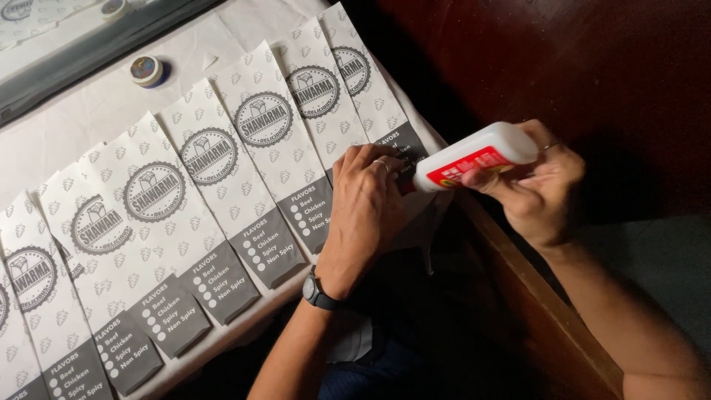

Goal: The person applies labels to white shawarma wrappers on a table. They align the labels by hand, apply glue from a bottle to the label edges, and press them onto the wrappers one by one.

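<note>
My right hand (537, 189) holds a white glue bottle (478, 155) with a red label, tipped on its side with the nozzle pointing left. My left hand (366, 207), wearing a ring and a dark wristwatch, closes its fingers over the nozzle end of the bottle, just above the lower edge of a paper bag. Several white printed paper bags (222, 178) with grey round emblems and grey bottom bands lie overlapping in a diagonal row on a white-covered table (81, 118).
A small round container (147, 71) with a dark lid sits on the table behind the bags. A dark tray or ledge (89, 52) runs along the top left. Dark wooden furniture (563, 67) stands to the right of the table edge.
</note>
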